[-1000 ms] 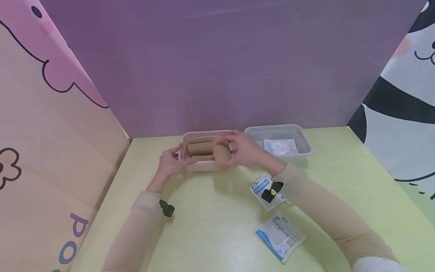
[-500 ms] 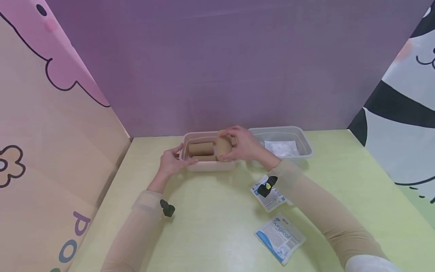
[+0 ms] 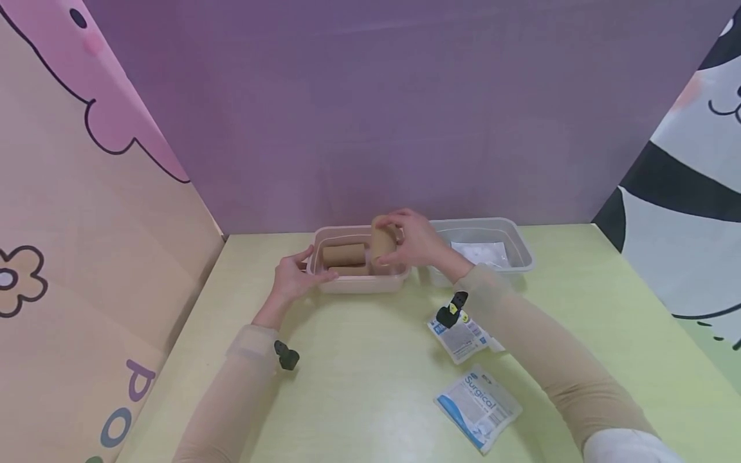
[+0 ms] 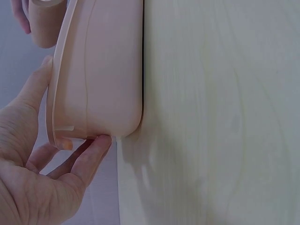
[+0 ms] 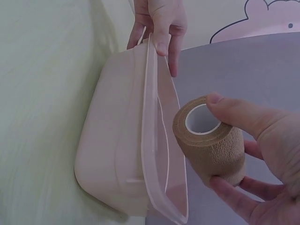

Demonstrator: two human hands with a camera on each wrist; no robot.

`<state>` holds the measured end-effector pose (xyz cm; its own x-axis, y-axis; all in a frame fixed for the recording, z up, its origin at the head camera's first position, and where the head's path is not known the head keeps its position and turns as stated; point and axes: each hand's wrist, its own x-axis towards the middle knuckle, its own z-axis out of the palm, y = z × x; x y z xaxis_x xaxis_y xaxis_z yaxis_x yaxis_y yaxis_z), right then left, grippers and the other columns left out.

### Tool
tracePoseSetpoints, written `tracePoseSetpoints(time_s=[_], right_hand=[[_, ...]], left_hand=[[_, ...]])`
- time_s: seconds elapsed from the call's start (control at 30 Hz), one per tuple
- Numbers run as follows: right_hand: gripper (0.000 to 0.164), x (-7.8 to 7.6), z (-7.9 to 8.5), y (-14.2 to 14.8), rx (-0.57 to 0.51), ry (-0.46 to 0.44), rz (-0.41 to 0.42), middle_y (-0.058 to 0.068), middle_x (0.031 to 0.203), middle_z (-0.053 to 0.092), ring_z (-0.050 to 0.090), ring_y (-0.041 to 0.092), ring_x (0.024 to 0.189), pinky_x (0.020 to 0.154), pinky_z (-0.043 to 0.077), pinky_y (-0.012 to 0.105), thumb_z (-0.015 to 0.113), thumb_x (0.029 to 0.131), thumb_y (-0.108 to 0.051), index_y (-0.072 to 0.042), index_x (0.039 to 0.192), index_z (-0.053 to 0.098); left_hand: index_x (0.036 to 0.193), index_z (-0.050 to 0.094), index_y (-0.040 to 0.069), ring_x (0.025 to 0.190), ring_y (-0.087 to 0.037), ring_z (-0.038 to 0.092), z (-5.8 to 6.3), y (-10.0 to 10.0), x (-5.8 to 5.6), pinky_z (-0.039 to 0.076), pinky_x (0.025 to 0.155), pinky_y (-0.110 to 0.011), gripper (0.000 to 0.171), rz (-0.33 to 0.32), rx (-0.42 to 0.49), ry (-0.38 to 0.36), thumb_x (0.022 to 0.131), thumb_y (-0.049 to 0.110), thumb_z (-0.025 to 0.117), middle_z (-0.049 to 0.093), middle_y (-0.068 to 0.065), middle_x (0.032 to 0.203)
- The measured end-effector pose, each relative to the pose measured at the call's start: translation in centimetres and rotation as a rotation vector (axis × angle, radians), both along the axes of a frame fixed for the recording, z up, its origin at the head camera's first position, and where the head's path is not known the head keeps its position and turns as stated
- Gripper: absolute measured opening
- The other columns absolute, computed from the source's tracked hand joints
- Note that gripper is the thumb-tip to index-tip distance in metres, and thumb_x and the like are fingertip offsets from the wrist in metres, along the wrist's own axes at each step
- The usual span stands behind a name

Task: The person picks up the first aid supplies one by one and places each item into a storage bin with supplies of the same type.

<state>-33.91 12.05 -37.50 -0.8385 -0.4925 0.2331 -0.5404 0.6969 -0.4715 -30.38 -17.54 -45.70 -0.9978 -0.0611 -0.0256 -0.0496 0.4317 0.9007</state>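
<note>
R hand pinches a tan bandage roll btwn thumb & fingers, held up over the R end of the pink box. Right wrist view shows the roll's white-lined hole, thumb at its edge, fingers round the side. Roll is tilted; can't tell if its low end dips below the rim.

L hand grips the box's L end: thumb on near rim, other fingers curled against the outer end wall.

Inside the box, 2 more tan rolls lie on their sides, 1 far, 1 near, the near one partly hidden by the box wall.

Grey box sits just R of the pink one, w/ a flat white packet inside. Nearer, on the pale yellow table: a blue/white packet partly hidden by the R forearm, & nearest, a packet marked "Surgical". Both arms in beige sleeves, a small black gadget at the L wrist, another at the R. Purple wall on far side.
</note>
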Motion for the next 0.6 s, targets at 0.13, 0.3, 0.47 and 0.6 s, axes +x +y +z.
tracePoseSetpoints(time_s=[0.13,0.3,0.47,0.6], right_hand=[[0.078,-0.4,0.3,-0.1,0.011,-0.013,-0.006,0.021,0.149,0.060,0.055,0.039,0.131,0.108,0.048,0.058,0.100,0.072,-0.033,-0.008,0.139,0.068],[0.075,-0.9,0.5,-0.1,0.019,-0.019,-0.007,0.020,0.146,0.062,0.054,0.039,0.133,0.110,0.048,0.058,0.099,0.073,-0.033,-0.008,0.138,0.069],[0.071,-1.4,0.2,-0.2,0.046,-0.008,0.006,0.019,0.143,0.065,0.055,0.040,0.134,0.112,0.046,0.057,0.098,0.074,-0.032,-0.007,0.135,0.071],[0.073,-1.6,0.0,-0.3,0.069,-0.018,0.014,0.019,0.143,0.065,0.054,0.040,0.135,0.114,0.045,0.058,0.098,0.074,-0.032,-0.007,0.137,0.070]], left_hand=[[0.161,0.047,0.013,0.117,-0.034,0.074,0.2,0.1,0.0,0.062,0.083,-0.031,0.101,0.004,0.000,-0.011,0.076,0.034,0.098,0.072,-0.026,0.132],[0.161,0.047,0.014,0.116,-0.033,0.074,0.5,0.3,0.0,0.061,0.081,-0.029,0.101,0.007,0.001,-0.011,0.076,0.033,0.098,0.073,-0.025,0.131],[0.161,0.047,0.013,0.112,-0.032,0.075,0.2,0.2,-0.3,0.060,0.079,-0.028,0.102,0.004,-0.009,0.003,0.075,0.034,0.099,0.074,-0.025,0.127],[0.161,0.047,0.013,0.114,-0.032,0.074,0.0,0.1,-0.4,0.061,0.081,-0.029,0.102,0.004,-0.010,0.009,0.075,0.034,0.099,0.074,-0.025,0.128]])
